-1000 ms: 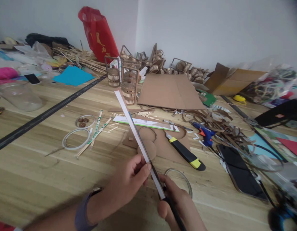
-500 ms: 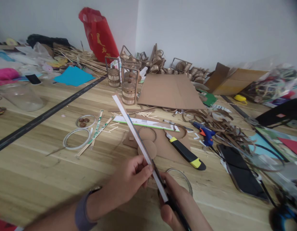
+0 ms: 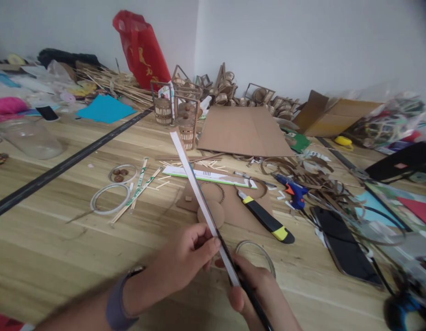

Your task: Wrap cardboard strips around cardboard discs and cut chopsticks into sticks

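Both grips, left hand (image 3: 185, 257) and right hand (image 3: 266, 287), are meeting at one slanting white strip (image 3: 195, 188).

From where I'm standing, the left grip is pinching the strip between thumb and curled fingers, while the right grip is wrapping round a slender black tool (image 3: 254, 304), its kind unclear to me, alongside the strip's near end. The strip is reaching up and away above the bench (image 3: 61, 253), its far tip showing before a lidded basket (image 3: 188, 135). Just beside the right hand, a grey ring (image 3: 266, 255) is lying. Farther out, a cardboard disc (image 3: 213, 214) is resting on a cardboard piece (image 3: 245, 217), and a black-and-yellow cutter (image 3: 264, 217) is lying partly across it. Rightward, a blue glue gun (image 3: 297, 193) and a phone (image 3: 343, 243) are lying; behind everything, a red bag (image 3: 144, 50) is standing.
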A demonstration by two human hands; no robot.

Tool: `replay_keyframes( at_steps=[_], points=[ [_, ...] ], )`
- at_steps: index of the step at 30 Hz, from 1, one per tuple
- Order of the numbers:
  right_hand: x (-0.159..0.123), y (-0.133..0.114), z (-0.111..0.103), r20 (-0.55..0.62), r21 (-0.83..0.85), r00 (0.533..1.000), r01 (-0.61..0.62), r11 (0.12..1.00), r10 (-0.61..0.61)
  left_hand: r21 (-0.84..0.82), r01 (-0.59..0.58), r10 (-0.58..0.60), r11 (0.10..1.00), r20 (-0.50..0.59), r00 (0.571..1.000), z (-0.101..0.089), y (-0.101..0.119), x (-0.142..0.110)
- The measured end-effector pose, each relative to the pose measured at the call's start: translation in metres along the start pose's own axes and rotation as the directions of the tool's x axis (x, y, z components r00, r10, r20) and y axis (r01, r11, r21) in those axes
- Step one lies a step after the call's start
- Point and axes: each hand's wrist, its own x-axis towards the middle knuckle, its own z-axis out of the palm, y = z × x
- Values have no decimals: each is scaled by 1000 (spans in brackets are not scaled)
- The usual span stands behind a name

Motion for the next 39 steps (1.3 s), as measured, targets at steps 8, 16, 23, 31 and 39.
replay_keyframes(
  at_steps=[8, 16, 23, 31, 39],
  points=[
    [1, 15, 7, 15, -12, 998, 60, 998, -60, 205, -80, 129, 976, -239, 962, -4, 3, 1],
    [0, -7, 5, -13, 47, 1000, -15, 999, 15, 263, -100, 158, 960, -213, 964, -6, 0, 3],
    [5, -5, 2, 68, 198, 995, -90, 976, 78, 207, -84, 125, 975, -194, 973, -5, -1, 1],
    [3, -32, 4, 19, -30, 961, -275, 961, 276, 164, -78, 105, 983, -162, 981, -2, -4, 1],
    [1, -25, 14, -154, -84, 978, -155, 984, 140, 143, -69, 93, 987, -166, 982, 0, -5, -1]
  ],
)
